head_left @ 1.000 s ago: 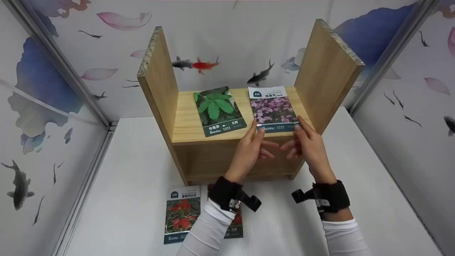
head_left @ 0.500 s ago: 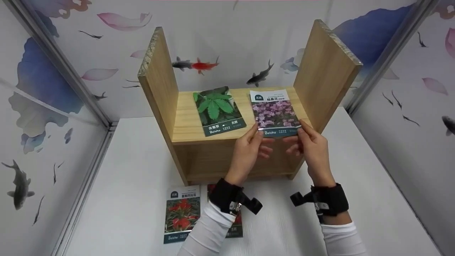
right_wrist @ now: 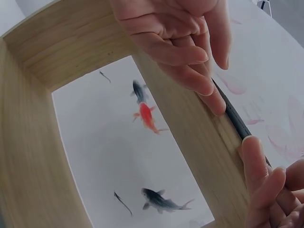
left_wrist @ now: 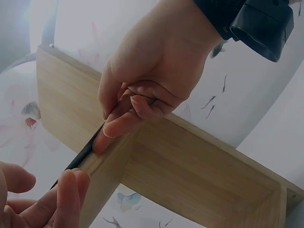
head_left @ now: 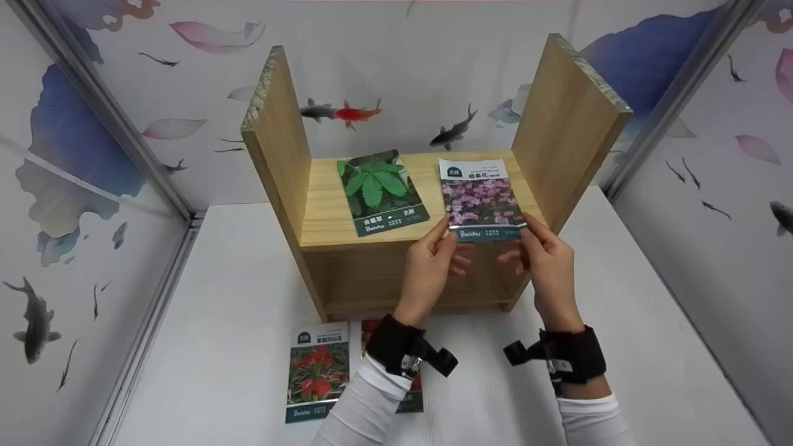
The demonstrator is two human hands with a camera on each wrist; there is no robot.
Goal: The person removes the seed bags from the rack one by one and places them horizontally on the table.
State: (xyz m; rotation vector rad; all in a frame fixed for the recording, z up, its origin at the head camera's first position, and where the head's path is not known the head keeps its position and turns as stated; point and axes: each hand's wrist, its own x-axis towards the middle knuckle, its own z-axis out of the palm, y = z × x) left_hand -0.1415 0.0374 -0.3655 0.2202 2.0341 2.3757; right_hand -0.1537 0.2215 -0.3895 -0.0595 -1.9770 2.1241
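Both hands hold a purple-flower seed packet (head_left: pixel 480 199) at the front edge of a wooden shelf unit (head_left: pixel 334 223), the left hand (head_left: pixel 429 265) pinching its lower left corner and the right hand (head_left: pixel 547 263) pinching its lower right corner, thumbs on top and fingers curled beneath. Most of the packet lies over the shelf's upper board, on the right half, its bottom band jutting just past the front lip. A green-leaf seed packet (head_left: pixel 380 192) already lies flat on the left half of the same board, apart from the purple one. By the look of it, the sorting stands about midway: one packet is set down, a second is in hand on the board, and two more wait on the white tabletop (head_left: pixel 235 322) in front of the unit: a red-flower seed packet (head_left: pixel 317 371) and, just beside it, another packet (head_left: pixel 409 396) largely hidden by the left sleeve. The wrist views show the packet edge-on as a thin dark strip along the board's lip, pressed between fingertips. Compared with a second ago, the purple packet sits slightly nearer the person, drawn toward the front edge, and the hands have drawn back with it; the green packet and those on the tabletop have not moved.
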